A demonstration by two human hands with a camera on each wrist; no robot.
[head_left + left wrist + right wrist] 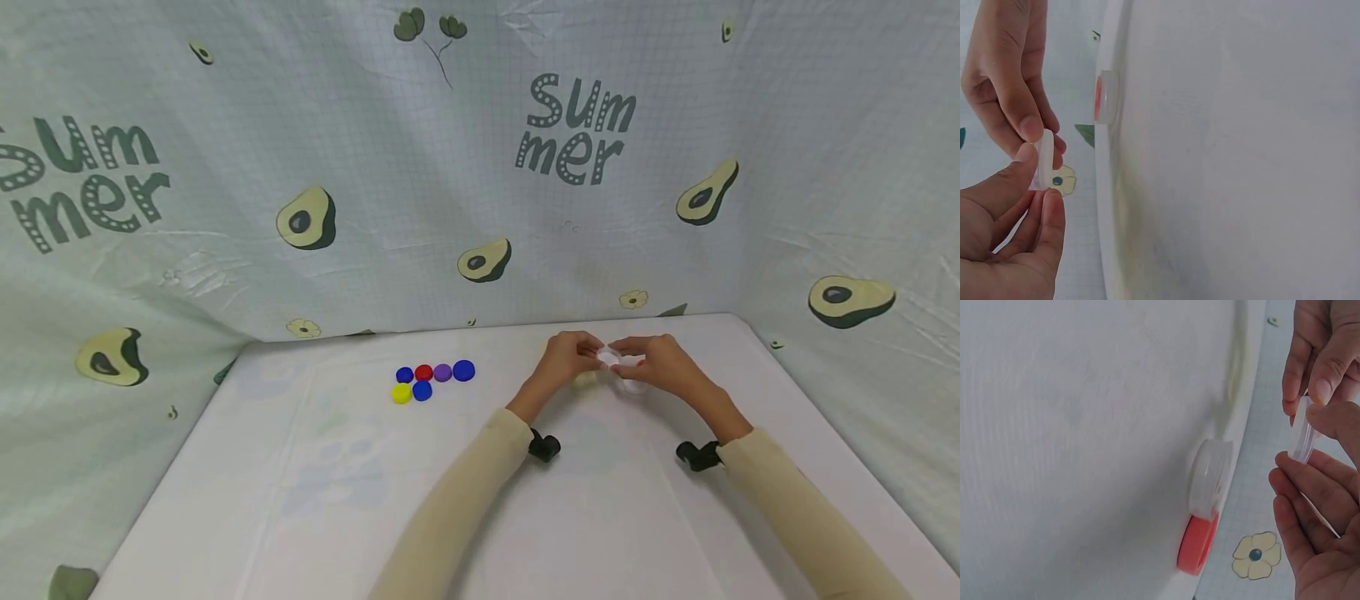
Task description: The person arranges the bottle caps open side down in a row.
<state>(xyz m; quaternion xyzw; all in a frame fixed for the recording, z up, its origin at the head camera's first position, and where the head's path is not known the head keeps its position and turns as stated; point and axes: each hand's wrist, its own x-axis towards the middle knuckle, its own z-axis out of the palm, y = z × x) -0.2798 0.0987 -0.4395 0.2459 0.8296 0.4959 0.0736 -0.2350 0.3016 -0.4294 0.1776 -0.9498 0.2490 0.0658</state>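
Observation:
Over the right part of the table, my left hand (562,364) and right hand (666,367) meet at a small, shallow round plastic container (608,357), clear with a whitish side. In the left wrist view, the thumb and fingers of my left hand (1016,231) pinch its rim from below. My right hand (1329,519) pinches the same container (1302,431) between thumb and fingers in the right wrist view. Below them on the table lie another clear round container (1210,478) and a red round lid (1197,544), touching each other.
To the left on the white table (300,517) lie several round coloured discs, among them a yellow disc (402,392), a red disc (423,372) and a purple disc (442,372). A printed cloth (405,167) hangs behind the table's far edge.

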